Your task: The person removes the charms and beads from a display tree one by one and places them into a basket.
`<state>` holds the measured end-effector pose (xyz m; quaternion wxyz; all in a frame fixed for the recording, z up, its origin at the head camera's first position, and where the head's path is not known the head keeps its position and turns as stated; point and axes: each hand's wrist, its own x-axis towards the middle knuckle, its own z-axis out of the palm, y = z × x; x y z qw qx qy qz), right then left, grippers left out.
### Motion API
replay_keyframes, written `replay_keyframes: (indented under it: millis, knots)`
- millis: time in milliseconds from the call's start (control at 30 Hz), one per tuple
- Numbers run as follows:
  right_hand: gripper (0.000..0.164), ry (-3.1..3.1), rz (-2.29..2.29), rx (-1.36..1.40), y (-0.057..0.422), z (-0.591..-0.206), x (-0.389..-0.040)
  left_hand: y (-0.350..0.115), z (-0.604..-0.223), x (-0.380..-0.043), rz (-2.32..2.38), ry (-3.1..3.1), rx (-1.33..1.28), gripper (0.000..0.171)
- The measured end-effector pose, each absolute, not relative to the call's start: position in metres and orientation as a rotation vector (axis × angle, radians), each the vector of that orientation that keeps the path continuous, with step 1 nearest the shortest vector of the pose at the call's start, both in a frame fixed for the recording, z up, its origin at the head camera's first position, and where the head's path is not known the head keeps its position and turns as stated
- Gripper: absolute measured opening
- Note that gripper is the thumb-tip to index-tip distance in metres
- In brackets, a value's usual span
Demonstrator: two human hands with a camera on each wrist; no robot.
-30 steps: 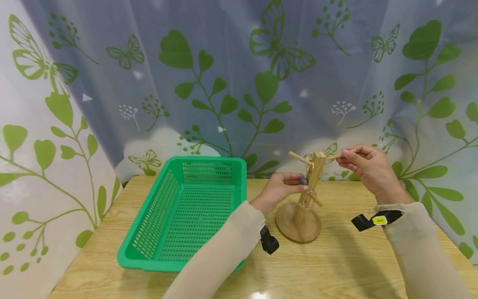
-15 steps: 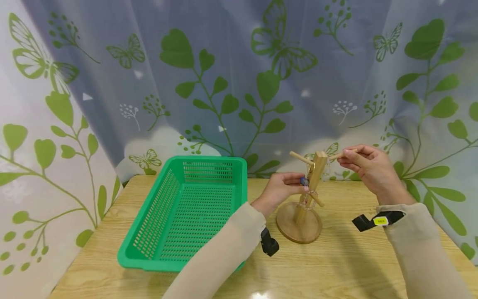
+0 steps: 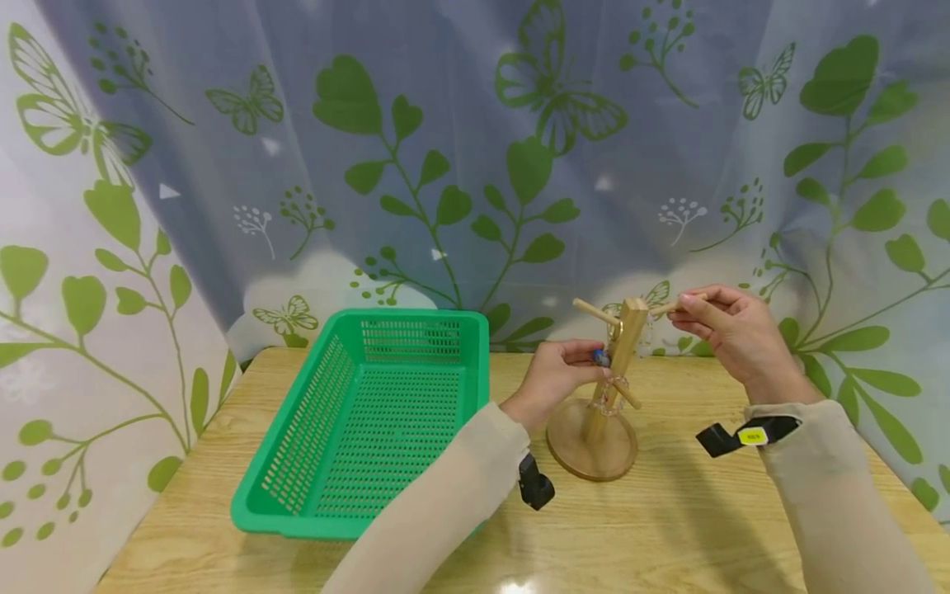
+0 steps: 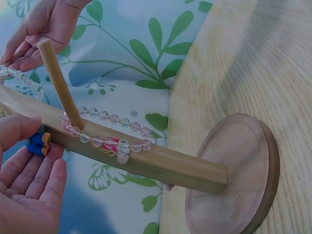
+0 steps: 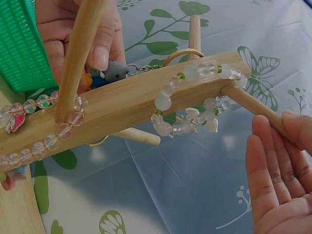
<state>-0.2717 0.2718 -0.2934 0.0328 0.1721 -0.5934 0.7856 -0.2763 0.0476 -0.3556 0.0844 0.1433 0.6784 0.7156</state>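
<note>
A wooden stand with pegs (image 3: 625, 359) rises from a round base (image 3: 590, 462) on the table. My left hand (image 3: 557, 379) pinches a small grey, blue and orange figure keychain (image 5: 116, 71), its chain leading to a gold ring (image 5: 183, 54) on an upper peg. My right hand (image 3: 731, 330) grips the end of the upper right peg (image 5: 263, 113) between thumb and fingers. Around that peg hangs a white and green bead bracelet (image 5: 163, 102). Below the left hand, a pink and clear bead bracelet (image 4: 114, 145) with a pink charm hangs on a lower front peg (image 4: 61, 85).
To the left of the stand is a green plastic basket (image 3: 248, 495) with slotted walls. The wooden table (image 3: 668, 511) meets a curtain (image 3: 445, 165) printed with leaves and butterflies behind the stand. Another lower peg (image 5: 139, 135) carries a gold ring.
The figure has turned slightly between my left fingers, showing more blue. Both hands keep their places at the stand.
</note>
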Motion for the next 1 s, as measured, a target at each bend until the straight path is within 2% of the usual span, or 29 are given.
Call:
replay_keyframes:
  millis: [1000]
  knots:
    - [0.01,-1.83,2.456,0.467,0.271,-0.291,-0.271,0.027,-0.334,-0.273,2.232,1.924,0.34,0.034]
